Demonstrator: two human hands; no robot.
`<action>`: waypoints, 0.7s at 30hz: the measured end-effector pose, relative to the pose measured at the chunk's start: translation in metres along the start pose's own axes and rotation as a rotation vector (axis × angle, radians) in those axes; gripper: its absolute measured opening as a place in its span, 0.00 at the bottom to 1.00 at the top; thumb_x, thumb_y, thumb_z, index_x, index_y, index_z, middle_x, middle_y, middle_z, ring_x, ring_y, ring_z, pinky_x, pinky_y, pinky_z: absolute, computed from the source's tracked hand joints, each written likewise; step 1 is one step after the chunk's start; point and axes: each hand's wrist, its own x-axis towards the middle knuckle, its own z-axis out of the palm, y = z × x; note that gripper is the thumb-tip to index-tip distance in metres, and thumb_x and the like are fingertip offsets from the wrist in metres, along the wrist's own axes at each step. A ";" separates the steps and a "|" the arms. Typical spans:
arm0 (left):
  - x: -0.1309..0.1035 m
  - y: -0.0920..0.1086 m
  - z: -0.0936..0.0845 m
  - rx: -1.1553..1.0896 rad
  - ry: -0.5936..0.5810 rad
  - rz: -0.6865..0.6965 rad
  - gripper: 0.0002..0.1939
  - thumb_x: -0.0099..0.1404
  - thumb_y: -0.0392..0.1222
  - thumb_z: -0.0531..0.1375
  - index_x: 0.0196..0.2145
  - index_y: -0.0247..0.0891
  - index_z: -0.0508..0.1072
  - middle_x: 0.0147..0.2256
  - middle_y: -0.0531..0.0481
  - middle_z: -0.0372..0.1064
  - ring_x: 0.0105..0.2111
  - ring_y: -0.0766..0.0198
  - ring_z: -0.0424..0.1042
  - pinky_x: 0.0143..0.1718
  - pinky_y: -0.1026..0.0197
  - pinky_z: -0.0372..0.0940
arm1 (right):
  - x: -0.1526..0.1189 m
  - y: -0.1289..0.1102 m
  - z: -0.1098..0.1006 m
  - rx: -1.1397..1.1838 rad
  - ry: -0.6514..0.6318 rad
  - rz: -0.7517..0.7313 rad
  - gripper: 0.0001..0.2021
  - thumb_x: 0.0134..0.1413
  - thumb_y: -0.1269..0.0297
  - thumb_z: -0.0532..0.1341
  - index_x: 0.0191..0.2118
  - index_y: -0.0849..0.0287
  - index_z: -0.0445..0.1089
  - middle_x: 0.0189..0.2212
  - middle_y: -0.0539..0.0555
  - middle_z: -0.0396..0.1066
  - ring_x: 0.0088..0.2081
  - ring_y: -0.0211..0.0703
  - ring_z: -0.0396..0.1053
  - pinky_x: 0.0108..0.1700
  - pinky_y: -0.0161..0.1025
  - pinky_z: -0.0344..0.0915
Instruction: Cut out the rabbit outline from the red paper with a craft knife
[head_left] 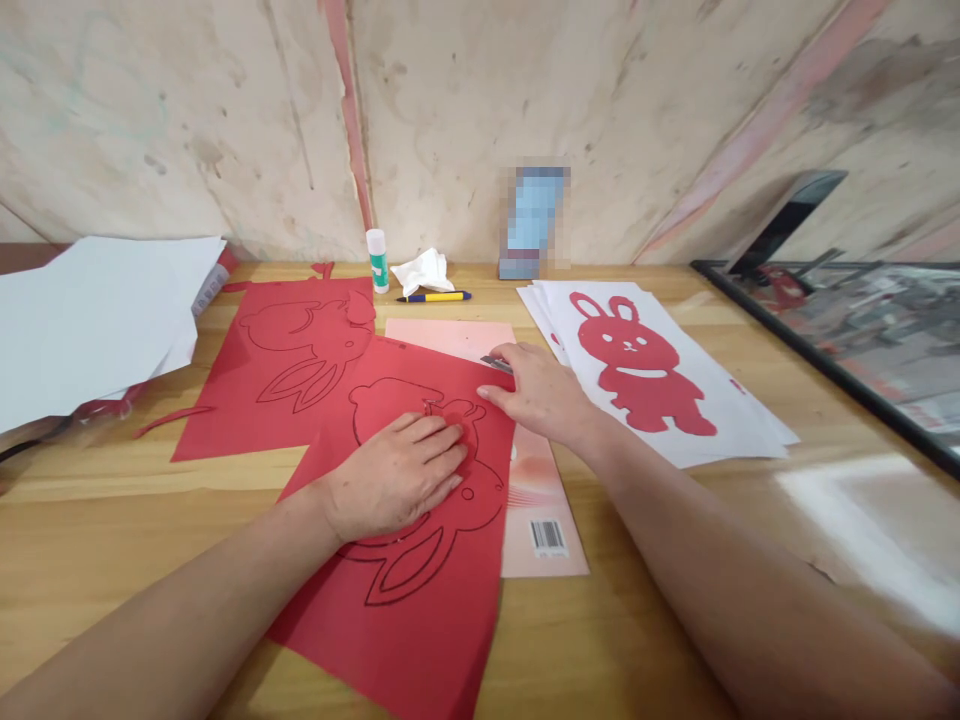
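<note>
My left hand (405, 475) lies flat on a red paper sheet (420, 640), fingers stretched out. The sheet carries a black rabbit outline, partly hidden under that hand; its ears point toward me. At the sheet's upper right corner, my right hand (544, 395) has its fingers around a small dark tool (496, 363) that looks like a craft knife, mostly covered. Beneath the sheet is a pink booklet (551, 500) with a barcode. A second red sheet (217, 400) with a rabbit outline lies to the left, overlapped by the first.
A red cut-out rabbit (634, 365) lies on white sheets (701, 320) at right. Along the wall stand a glue stick (378, 262), a crumpled tissue (424, 271), a pen (435, 297) and a blurred blue item (531, 225). White papers (97, 320) are left; a black-framed panel (840, 350) is right.
</note>
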 end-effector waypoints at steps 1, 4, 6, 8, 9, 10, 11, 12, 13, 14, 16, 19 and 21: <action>0.000 0.000 -0.001 0.004 0.005 0.005 0.14 0.70 0.40 0.49 0.47 0.32 0.69 0.48 0.41 0.68 0.48 0.54 0.65 0.48 0.51 0.63 | 0.001 0.001 0.001 0.004 -0.004 -0.002 0.19 0.50 0.56 0.61 0.48 0.57 0.65 0.48 0.58 0.68 0.50 0.51 0.63 0.47 0.46 0.61; 0.000 0.001 -0.002 0.017 0.012 0.018 0.14 0.70 0.40 0.49 0.47 0.31 0.69 0.47 0.41 0.69 0.48 0.54 0.65 0.48 0.51 0.63 | 0.003 0.003 0.004 0.016 0.011 -0.015 0.18 0.49 0.56 0.61 0.47 0.56 0.66 0.47 0.57 0.68 0.50 0.51 0.63 0.48 0.46 0.61; 0.000 0.001 -0.002 0.021 0.010 0.025 0.14 0.70 0.40 0.49 0.47 0.31 0.69 0.47 0.41 0.69 0.48 0.54 0.65 0.48 0.51 0.63 | 0.004 0.003 0.006 0.034 0.010 -0.043 0.17 0.49 0.56 0.62 0.45 0.56 0.67 0.46 0.57 0.68 0.49 0.51 0.64 0.48 0.46 0.61; 0.000 0.002 -0.003 0.021 0.008 0.032 0.14 0.70 0.40 0.49 0.47 0.32 0.69 0.47 0.41 0.69 0.48 0.54 0.65 0.48 0.51 0.63 | 0.004 0.003 0.007 0.071 0.010 -0.073 0.16 0.48 0.58 0.62 0.43 0.56 0.68 0.45 0.57 0.68 0.48 0.50 0.64 0.47 0.46 0.61; 0.000 0.002 -0.003 0.021 0.009 0.036 0.14 0.69 0.40 0.49 0.47 0.32 0.69 0.47 0.41 0.69 0.48 0.54 0.65 0.48 0.51 0.63 | 0.004 0.003 0.008 0.093 0.017 -0.086 0.16 0.48 0.58 0.63 0.43 0.56 0.68 0.44 0.57 0.68 0.47 0.50 0.65 0.47 0.46 0.62; 0.000 0.002 -0.003 0.021 0.009 0.039 0.14 0.69 0.40 0.50 0.47 0.32 0.69 0.47 0.41 0.69 0.48 0.54 0.65 0.48 0.51 0.63 | 0.004 0.003 0.009 0.112 0.027 -0.094 0.17 0.47 0.58 0.63 0.44 0.56 0.68 0.44 0.57 0.69 0.47 0.50 0.65 0.47 0.45 0.62; 0.001 0.002 -0.004 0.021 0.006 0.041 0.14 0.69 0.40 0.50 0.47 0.32 0.69 0.47 0.41 0.69 0.48 0.54 0.65 0.48 0.51 0.63 | 0.004 0.002 0.009 0.126 0.038 -0.098 0.17 0.47 0.58 0.63 0.45 0.56 0.68 0.45 0.57 0.69 0.47 0.50 0.65 0.47 0.45 0.62; 0.001 0.003 -0.004 0.021 0.000 0.044 0.14 0.69 0.40 0.50 0.47 0.32 0.69 0.48 0.41 0.69 0.48 0.54 0.65 0.48 0.51 0.63 | 0.005 0.002 0.010 0.133 0.045 -0.099 0.18 0.47 0.58 0.63 0.46 0.57 0.68 0.45 0.57 0.68 0.47 0.50 0.65 0.47 0.46 0.61; 0.001 0.003 -0.005 0.023 -0.006 0.045 0.14 0.69 0.40 0.50 0.47 0.32 0.69 0.48 0.41 0.68 0.48 0.54 0.65 0.48 0.51 0.63 | 0.005 0.001 0.010 0.133 0.044 -0.098 0.19 0.47 0.57 0.63 0.46 0.57 0.68 0.45 0.57 0.68 0.47 0.50 0.65 0.48 0.46 0.61; 0.001 0.003 -0.005 0.025 -0.012 0.047 0.14 0.70 0.40 0.50 0.47 0.32 0.69 0.48 0.41 0.68 0.48 0.54 0.65 0.48 0.51 0.63 | 0.006 0.001 0.010 0.127 0.038 -0.093 0.19 0.47 0.57 0.63 0.46 0.57 0.68 0.45 0.58 0.68 0.48 0.50 0.64 0.48 0.46 0.61; 0.001 0.004 -0.006 0.028 -0.024 0.053 0.14 0.70 0.40 0.50 0.47 0.32 0.69 0.49 0.41 0.68 0.49 0.54 0.65 0.49 0.51 0.63 | 0.008 -0.001 0.009 0.112 0.017 -0.070 0.20 0.46 0.56 0.64 0.46 0.58 0.68 0.45 0.58 0.68 0.48 0.50 0.64 0.49 0.46 0.60; 0.002 0.005 -0.006 0.028 -0.038 0.058 0.15 0.70 0.40 0.50 0.48 0.31 0.69 0.49 0.41 0.68 0.49 0.54 0.65 0.49 0.51 0.62 | 0.011 -0.003 0.007 0.106 -0.005 -0.034 0.18 0.46 0.56 0.64 0.43 0.59 0.68 0.44 0.57 0.68 0.47 0.49 0.64 0.47 0.44 0.60; 0.002 0.005 -0.007 0.029 -0.045 0.060 0.15 0.70 0.40 0.50 0.48 0.32 0.69 0.49 0.41 0.68 0.49 0.54 0.65 0.49 0.51 0.62 | 0.012 -0.003 0.006 0.116 -0.018 -0.010 0.17 0.45 0.56 0.64 0.40 0.59 0.68 0.43 0.57 0.69 0.45 0.47 0.65 0.46 0.42 0.61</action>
